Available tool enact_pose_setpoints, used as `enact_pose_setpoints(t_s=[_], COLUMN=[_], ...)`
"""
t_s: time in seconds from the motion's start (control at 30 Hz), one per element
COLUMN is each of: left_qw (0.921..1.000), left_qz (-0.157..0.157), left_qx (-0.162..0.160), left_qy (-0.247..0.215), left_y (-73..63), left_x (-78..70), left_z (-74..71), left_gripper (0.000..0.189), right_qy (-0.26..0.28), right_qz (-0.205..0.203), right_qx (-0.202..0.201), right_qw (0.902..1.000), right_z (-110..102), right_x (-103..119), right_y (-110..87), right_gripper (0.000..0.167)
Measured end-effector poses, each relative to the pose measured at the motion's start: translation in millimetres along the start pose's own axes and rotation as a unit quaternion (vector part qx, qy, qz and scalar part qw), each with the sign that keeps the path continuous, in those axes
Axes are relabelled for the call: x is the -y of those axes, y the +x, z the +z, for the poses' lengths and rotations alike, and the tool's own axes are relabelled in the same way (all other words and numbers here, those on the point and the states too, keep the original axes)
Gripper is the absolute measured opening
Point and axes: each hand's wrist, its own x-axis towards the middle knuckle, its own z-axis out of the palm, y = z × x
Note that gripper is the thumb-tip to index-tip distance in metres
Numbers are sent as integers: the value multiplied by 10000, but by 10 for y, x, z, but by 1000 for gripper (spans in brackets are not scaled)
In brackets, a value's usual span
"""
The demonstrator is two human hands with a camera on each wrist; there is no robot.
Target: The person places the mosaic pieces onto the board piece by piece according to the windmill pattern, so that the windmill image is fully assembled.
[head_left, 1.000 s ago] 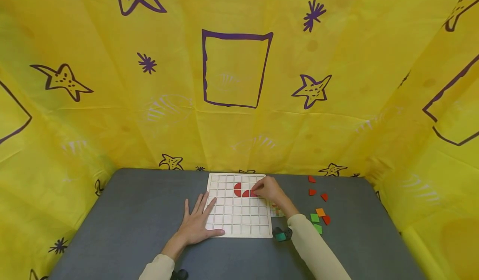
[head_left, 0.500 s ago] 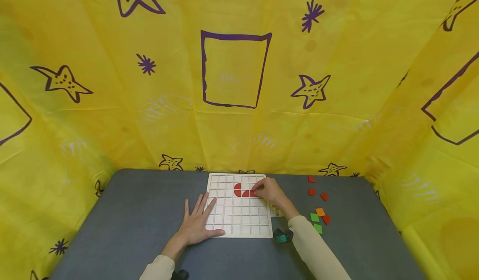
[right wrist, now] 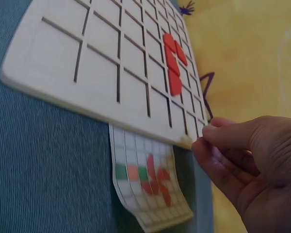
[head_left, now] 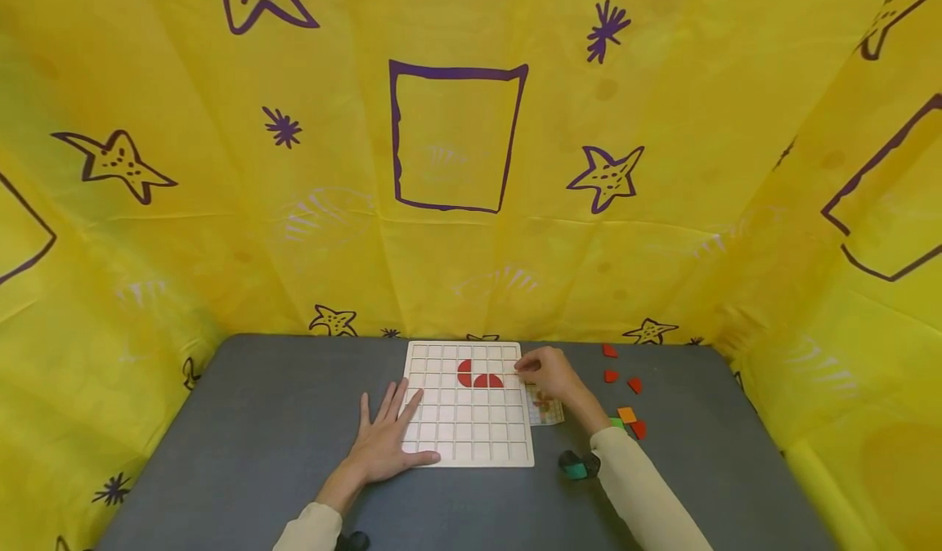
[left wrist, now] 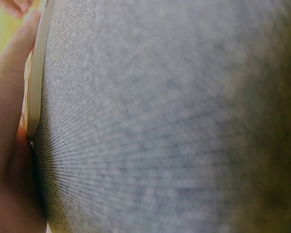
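A white grid board [head_left: 471, 433] lies on the dark table. Several red quarter-circle pieces sit in its cells, two of them forming a half disc [head_left: 465, 374] and others side by side in the row below [right wrist: 173, 80]. My left hand [head_left: 386, 438] rests with spread fingers across the board's left edge. At the right edge is my right hand [head_left: 553, 374], its fingers loosely bent. The right wrist view shows thumb and fingertips [right wrist: 211, 133] close together with nothing between them. A printed pattern card [right wrist: 157, 196] sticks out from under the board.
On the right of the table lie loose red pieces [head_left: 610, 351], an orange square [head_left: 626, 414] and a green square [head_left: 616, 423], partly hidden by the right sleeve [head_left: 648, 486]. A yellow patterned cloth [head_left: 456, 273] rises behind the table.
The right hand has let go of the rightmost red piece in the row and moved right, off the cells. More of the pattern card shows. The left hand stays put.
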Motion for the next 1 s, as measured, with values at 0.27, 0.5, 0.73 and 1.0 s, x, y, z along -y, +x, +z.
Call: enact_pose_setpoints(t_s=[0.27,0.5,0.73,1.0], left_qw=[9998,9997,10000,9997], left_qz=[-120,-101,-3,95], left_qx=[161,205,4,-225], left_qy=[72,34,73,6], left_y=[3,6,-5,-17], left_x=[13,-1,-6,0], left_z=[-3,-15,11,24], left_gripper=[113,112,111,110], right_qy=[-79,-163,-527,-804], right_qz=[-30,187,251,349], right_qx=[-82,-168,-299,-285], right_qw=[9999,9996,9978,9957], right_z=[-227,-450,-666,-838], right_x=[-186,-315,-469,-631], right_y=[-79,-179,-268,-408], right_gripper=[11,13,16,20])
